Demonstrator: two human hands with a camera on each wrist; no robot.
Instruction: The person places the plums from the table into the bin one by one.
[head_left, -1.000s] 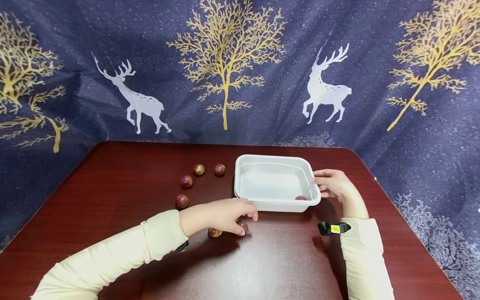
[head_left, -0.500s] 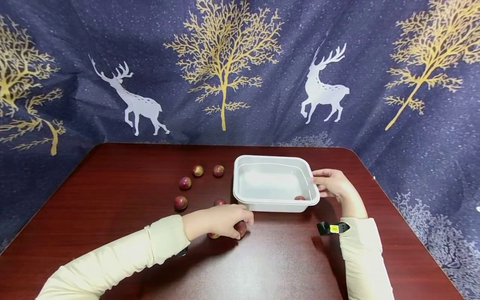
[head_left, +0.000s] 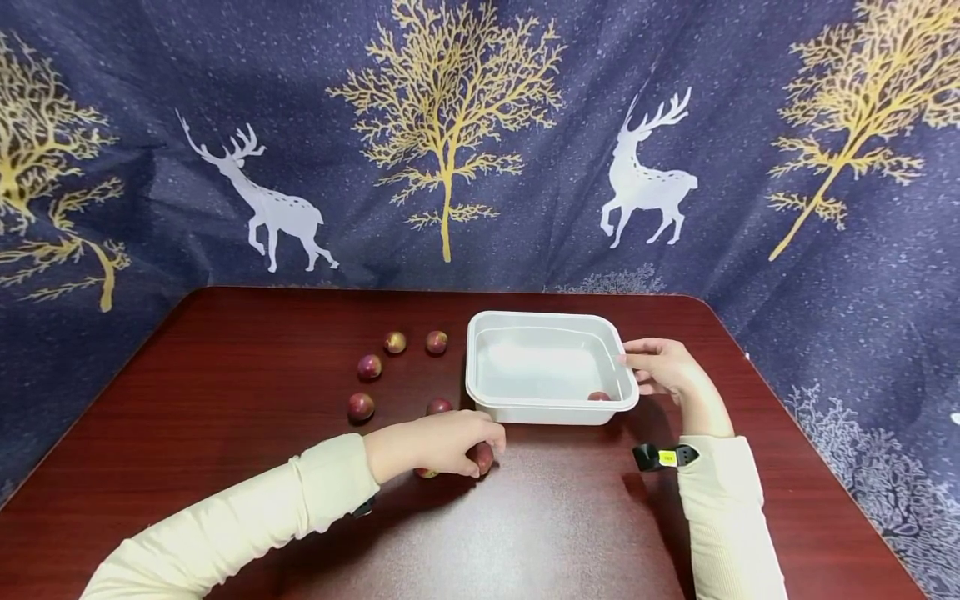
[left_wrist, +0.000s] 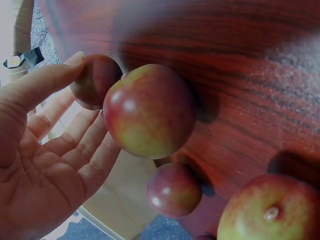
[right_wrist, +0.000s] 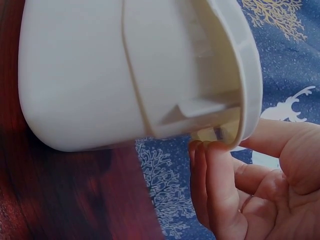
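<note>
With thumb and fingers, my left hand (head_left: 446,442) pinches a dark red plum (head_left: 481,457) in front of the container; the thumb lies on one side of this plum (left_wrist: 96,82) in the left wrist view. Beside it a bigger-looking red and yellow plum (left_wrist: 150,111) sits close to the fingers. My right hand (head_left: 667,367) grips the right rim of a white plastic container (head_left: 551,406), thumb at the rim and fingers below it. In the right wrist view the fingers bend under the container's lip (right_wrist: 247,75). One plum (head_left: 598,397) lies inside, at the near right corner.
Several plums lie left of the container, including one plum (head_left: 361,407) nearer and another plum (head_left: 437,342) farther back. A plum (head_left: 426,472) is partly hidden beneath my left hand. The dark red table (head_left: 570,517) ends at a patterned blue cloth (head_left: 525,242).
My left hand has moved slightly down and its fingers have closed around the plum. My right hand and the container have stayed in place.
</note>
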